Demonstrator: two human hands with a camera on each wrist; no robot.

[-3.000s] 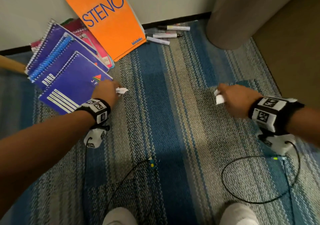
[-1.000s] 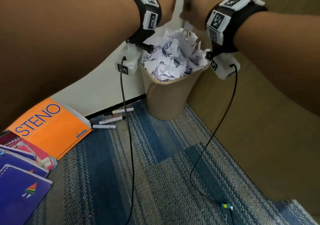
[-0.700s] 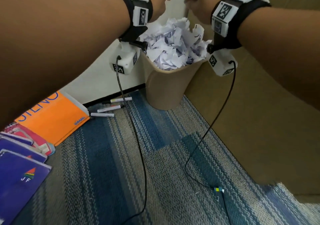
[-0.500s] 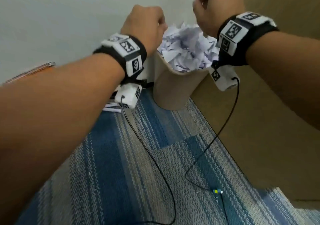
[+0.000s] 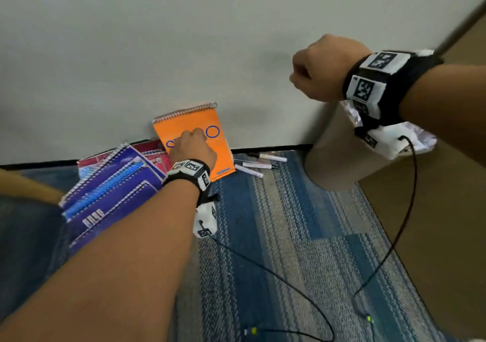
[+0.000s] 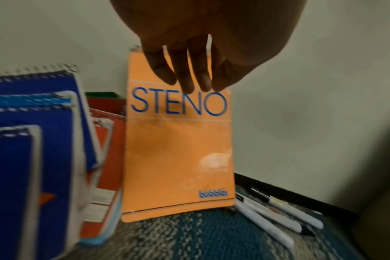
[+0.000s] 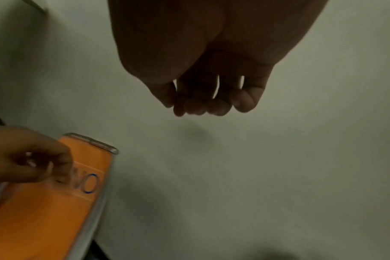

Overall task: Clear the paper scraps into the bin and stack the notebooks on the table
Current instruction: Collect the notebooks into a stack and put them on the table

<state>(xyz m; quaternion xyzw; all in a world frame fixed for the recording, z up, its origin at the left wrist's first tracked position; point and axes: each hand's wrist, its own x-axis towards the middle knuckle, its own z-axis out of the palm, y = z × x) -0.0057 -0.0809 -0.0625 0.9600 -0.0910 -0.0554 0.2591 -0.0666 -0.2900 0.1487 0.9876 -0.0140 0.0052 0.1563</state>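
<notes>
An orange STENO notebook (image 5: 194, 141) leans upright against the wall at 12 o'clock; purple spiral notebooks (image 5: 110, 197) overlap at 9; the paper-filled bin (image 5: 334, 155) stands at 2.

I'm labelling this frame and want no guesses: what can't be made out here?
- Bin: its contents are hidden in the head view by the right hand's wrist.
- Left hand: contact with the orange steno pad is uncertain; left wrist view is blurred.
- Blue notebooks: count unclear, overlapped.
</notes>
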